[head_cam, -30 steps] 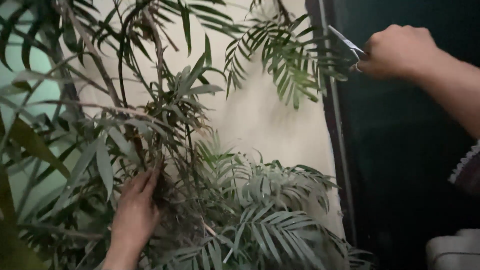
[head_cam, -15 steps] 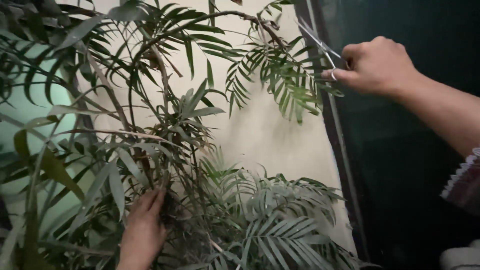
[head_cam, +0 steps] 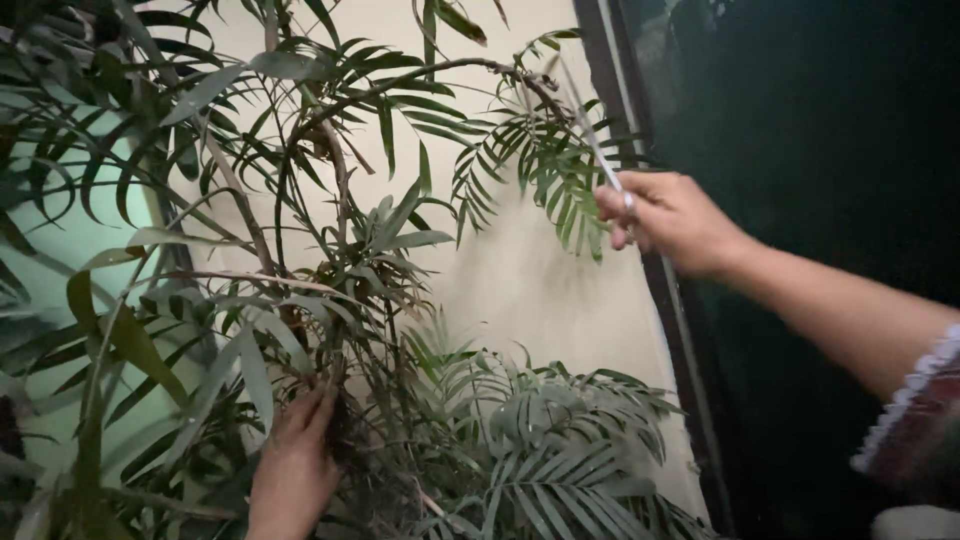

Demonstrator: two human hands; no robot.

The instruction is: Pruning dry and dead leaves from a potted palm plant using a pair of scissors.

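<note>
The left hand [head_cam: 292, 465] was pressed, fingers extended, into the dark base of the palm plant [head_cam: 340, 300], low in the foliage. Farther up, the right hand [head_cam: 668, 220] was closed around thin scissors [head_cam: 590, 135], their blades raised among the drooping frond [head_cam: 540, 160] by the cream wall [head_cam: 520, 270]. Healthy leaflets could be nicked, since the blades were crowded by them.

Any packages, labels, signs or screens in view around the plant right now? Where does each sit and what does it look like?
None in view. Only a leafy palm plant against a cream wall, a dark panel to the right, the left hand in the stems and the right hand holding metal scissors.
</note>
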